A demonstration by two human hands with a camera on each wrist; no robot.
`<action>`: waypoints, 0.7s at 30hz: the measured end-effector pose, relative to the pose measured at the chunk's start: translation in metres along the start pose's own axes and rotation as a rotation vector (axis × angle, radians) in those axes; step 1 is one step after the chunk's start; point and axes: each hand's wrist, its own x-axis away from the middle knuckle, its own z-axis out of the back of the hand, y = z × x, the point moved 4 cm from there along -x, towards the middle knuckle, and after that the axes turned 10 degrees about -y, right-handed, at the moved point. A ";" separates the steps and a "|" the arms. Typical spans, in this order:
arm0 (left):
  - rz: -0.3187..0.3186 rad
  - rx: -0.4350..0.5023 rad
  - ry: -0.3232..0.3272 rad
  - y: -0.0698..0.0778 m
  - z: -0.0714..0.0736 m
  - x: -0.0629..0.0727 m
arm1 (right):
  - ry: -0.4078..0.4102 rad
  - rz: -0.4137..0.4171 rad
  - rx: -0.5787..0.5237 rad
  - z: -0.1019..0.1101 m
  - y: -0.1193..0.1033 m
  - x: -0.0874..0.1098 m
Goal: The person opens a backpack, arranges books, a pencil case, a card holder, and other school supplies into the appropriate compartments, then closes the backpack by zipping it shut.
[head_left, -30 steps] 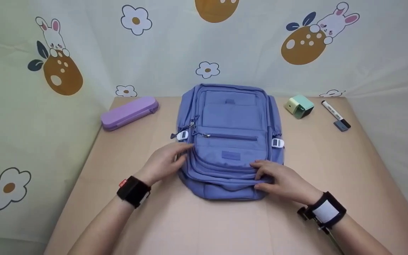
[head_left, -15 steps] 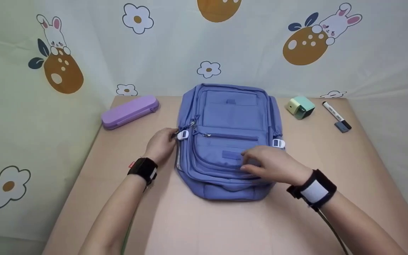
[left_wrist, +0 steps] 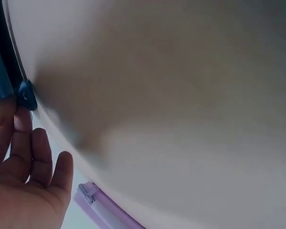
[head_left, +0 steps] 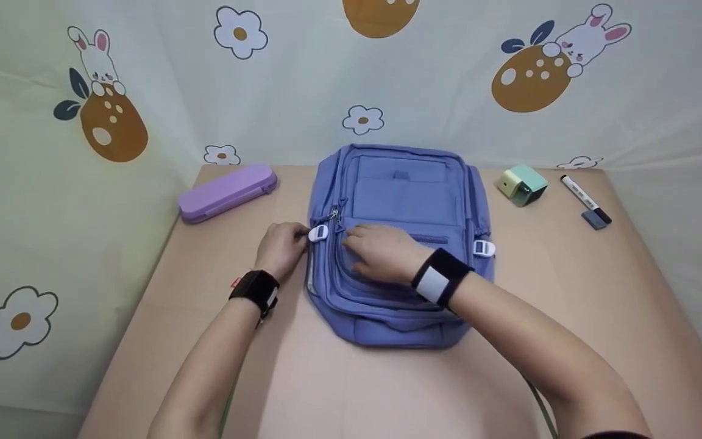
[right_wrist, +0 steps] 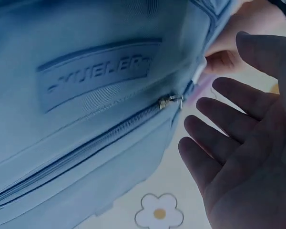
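Observation:
A blue-purple backpack lies on the table with its front pockets facing up. At its left edge, beside a white buckle, my left hand pinches a small blue fabric tab between thumb and forefinger. The other fingers of that hand are loosely bent. My right hand is over the front pocket, reaching toward the left side, with relaxed fingers and nothing in them. The right wrist view shows its fingers spread near a metal zipper slider on the front pocket's zipper.
A purple pencil case lies at the back left. To the back right are a green and yellow box-shaped item, a marker and a small grey block. A printed curtain encloses the table.
My left hand has moved up along the backpack's left edge and taken hold of the tab. My right hand has lifted from the lower right and moved left across the front pocket.

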 end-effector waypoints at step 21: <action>-0.052 -0.067 -0.022 0.012 0.014 0.004 | -0.127 -0.074 -0.058 -0.017 0.002 -0.035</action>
